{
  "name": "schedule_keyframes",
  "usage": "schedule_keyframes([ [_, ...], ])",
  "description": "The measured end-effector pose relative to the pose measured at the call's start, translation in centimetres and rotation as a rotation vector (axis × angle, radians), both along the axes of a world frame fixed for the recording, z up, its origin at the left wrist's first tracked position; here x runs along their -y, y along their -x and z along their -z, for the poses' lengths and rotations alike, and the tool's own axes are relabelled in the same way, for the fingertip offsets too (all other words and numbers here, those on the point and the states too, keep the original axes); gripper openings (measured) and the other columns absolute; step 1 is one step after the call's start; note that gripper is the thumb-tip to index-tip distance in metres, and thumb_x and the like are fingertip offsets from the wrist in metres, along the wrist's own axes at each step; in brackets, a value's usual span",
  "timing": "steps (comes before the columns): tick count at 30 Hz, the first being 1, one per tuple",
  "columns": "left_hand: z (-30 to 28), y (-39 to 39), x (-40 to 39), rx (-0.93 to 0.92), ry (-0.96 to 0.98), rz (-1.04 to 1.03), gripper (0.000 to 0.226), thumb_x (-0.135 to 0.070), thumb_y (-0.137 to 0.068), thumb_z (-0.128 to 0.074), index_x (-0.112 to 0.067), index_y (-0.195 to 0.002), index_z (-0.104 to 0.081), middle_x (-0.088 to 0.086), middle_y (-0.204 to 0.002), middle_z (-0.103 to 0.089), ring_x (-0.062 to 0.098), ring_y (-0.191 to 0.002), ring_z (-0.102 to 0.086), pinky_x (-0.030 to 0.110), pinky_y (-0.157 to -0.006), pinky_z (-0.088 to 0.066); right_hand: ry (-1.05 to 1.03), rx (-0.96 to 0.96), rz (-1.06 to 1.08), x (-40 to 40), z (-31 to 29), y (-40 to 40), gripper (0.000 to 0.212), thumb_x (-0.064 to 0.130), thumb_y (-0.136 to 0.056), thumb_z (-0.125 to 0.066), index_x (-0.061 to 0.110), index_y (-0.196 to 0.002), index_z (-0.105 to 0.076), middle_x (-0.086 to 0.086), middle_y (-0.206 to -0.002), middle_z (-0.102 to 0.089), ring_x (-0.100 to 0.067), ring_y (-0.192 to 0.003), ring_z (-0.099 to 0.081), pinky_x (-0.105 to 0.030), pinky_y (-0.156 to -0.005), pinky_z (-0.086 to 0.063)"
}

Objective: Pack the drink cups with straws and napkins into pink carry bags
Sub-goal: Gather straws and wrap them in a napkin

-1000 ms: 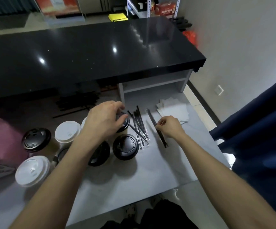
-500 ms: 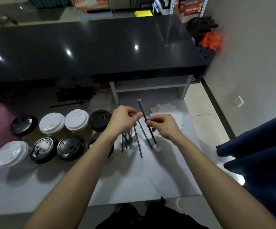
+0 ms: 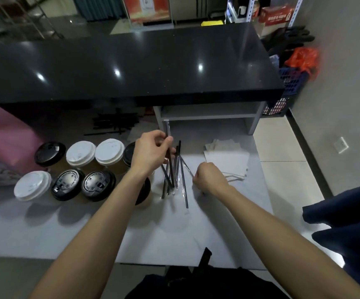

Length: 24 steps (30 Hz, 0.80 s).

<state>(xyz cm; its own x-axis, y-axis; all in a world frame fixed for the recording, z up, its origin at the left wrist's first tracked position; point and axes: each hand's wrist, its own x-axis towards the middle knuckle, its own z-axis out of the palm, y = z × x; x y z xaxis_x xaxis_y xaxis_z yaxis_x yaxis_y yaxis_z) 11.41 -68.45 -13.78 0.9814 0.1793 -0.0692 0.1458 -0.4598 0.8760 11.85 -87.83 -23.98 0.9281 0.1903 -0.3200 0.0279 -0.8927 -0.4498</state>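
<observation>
Packing barely begun: the pink paper carry bag (image 3: 6, 134) stands far left on the grey tabletop (image 3: 88, 229), apart from the lidded drink cups (image 3: 75, 167); white napkins (image 3: 226, 158) lie right. The left hand (image 3: 151, 152) pinches one wrapped black straw (image 3: 168, 134) upright, passed over from the right half a second ago; the right hand (image 3: 209, 178) now closes on another among the loose straws (image 3: 179, 175).

Head-worn, wide-angle, looking forward and steeply down, close over both forearms; left hand (image 3: 151, 152) and right hand (image 3: 209, 178) mid-frame, black counter (image 3: 131, 67) beyond them.
</observation>
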Motion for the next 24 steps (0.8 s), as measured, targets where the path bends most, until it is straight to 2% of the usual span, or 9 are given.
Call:
schedule_keyframes([
  [3, 0.4, -0.2, 0.2, -0.018, 0.055, -0.001, 0.01, -0.024, -0.108, -0.07, -0.015, -0.103, -0.073, 0.003, -0.081, -0.083, 0.024, -0.071, -0.083, 0.046, -0.063, -0.069, -0.229, 0.055, 0.169, 1.4, -1.5, -0.9, 0.019, 0.013, -0.09, -0.066, 0.007, -0.076, -0.077, -0.01, -0.069, -0.075, -0.024, -0.067, -0.072, -0.032, -0.062, -0.057],
  [5, 0.9, -0.4, 0.7, -0.025, 0.095, -0.018, 0.012, -0.022, -0.109, -0.069, -0.012, -0.103, -0.073, 0.006, -0.081, -0.083, 0.027, -0.071, -0.083, 0.047, -0.066, -0.069, -0.51, 0.068, 0.261, 2.3, -3.2, -1.1, 0.015, 0.022, -0.097, -0.073, 0.018, -0.083, -0.077, -0.001, -0.065, -0.074, -0.008, -0.05, -0.064, -0.024, -0.051, -0.049],
  [8, 1.4, -0.9, 2.1, -0.031, 0.174, -0.008, 0.016, -0.017, -0.11, -0.067, -0.005, -0.102, -0.072, 0.012, -0.084, -0.082, 0.033, -0.077, -0.083, 0.046, -0.071, -0.069, -0.743, 0.032, 0.201, 3.0, -5.2, -0.8, 0.014, 0.025, -0.1, -0.076, 0.022, -0.086, -0.075, -0.001, -0.059, -0.07, -0.01, -0.038, -0.05, -0.02, -0.04, -0.04],
  [12, 1.3, -1.9, 3.7, -0.071, 0.288, 0.042, 0.02, -0.015, -0.109, -0.068, 0.004, -0.113, -0.074, 0.013, -0.091, -0.084, 0.031, -0.086, -0.084, 0.039, -0.075, -0.07, -0.622, 0.037, 0.038, 3.2, -5.6, -1.0, 0.019, 0.028, -0.102, -0.073, 0.027, -0.083, -0.074, 0.002, -0.058, -0.071, -0.016, -0.041, -0.053, -0.023, -0.041, -0.044],
  [16, 1.5, -2.9, 4.5, -0.093, 0.298, 0.079, 0.022, -0.018, -0.112, -0.062, 0.003, -0.113, -0.072, 0.012, -0.095, -0.084, 0.028, -0.092, -0.083, 0.035, -0.074, -0.066, -0.615, -0.002, 0.024, 4.2, -4.6, -1.7, 0.025, 0.038, -0.104, -0.069, 0.025, -0.085, -0.077, 0.003, -0.067, -0.076, -0.014, -0.044, -0.059, -0.028, -0.05, -0.049],
  [18, 1.8, -3.5, 4.6, -0.087, 0.292, 0.046, 0.023, -0.021, -0.116, -0.055, -0.001, -0.114, -0.065, 0.011, -0.093, -0.084, 0.031, -0.093, -0.083, 0.043, -0.082, -0.065, -0.469, 0.132, 0.079, 5.3, -3.8, -2.5, 0.026, 0.043, -0.104, -0.069, 0.023, -0.094, -0.082, 0.004, -0.079, -0.081, -0.01, -0.061, -0.069, -0.029, -0.065, -0.053],
  [20, 2.1, -4.1, 4.5, -0.076, 0.373, 0.006, 0.02, -0.022, -0.117, -0.05, -0.006, -0.111, -0.06, 0.007, -0.081, -0.079, 0.036, -0.086, -0.082, 0.048, -0.083, -0.067, -0.16, 0.3, 0.145, 6.9, -2.5, -3.4, 0.023, 0.043, -0.099, -0.073, 0.023, -0.106, -0.084, 0.002, -0.102, -0.08, -0.019, -0.091, -0.074, -0.034, -0.08, -0.056],
  [22, 2.5, -4.6, 4.3, -0.061, 0.405, -0.004, 0.019, -0.025, -0.117, -0.049, -0.01, -0.108, -0.057, 0.001, -0.071, -0.069, 0.032, -0.073, -0.079, 0.044, -0.072, -0.067, 0.013, 0.264, 0.186, 8.3, -1.2, -3.9, 0.027, 0.039, -0.093, -0.077, 0.02, -0.112, -0.083, -0.001, -0.12, -0.07, -0.028, -0.104, -0.07, -0.037, -0.087, -0.056],
  [24, 2.9, -5.0, 4.2, -0.043, 0.34, 0.0, 0.021, -0.03, -0.117, -0.048, -0.015, -0.108, -0.057, -0.003, -0.07, -0.064, 0.022, -0.062, -0.07, 0.038, -0.064, -0.063, 0.017, 0.195, 0.195, 9.0, -0.3, -4.1, 0.026, 0.034, -0.09, -0.077, 0.018, -0.109, -0.083, -0.002, -0.121, -0.065, -0.029, -0.105, -0.068, -0.036, -0.087, -0.054],
])
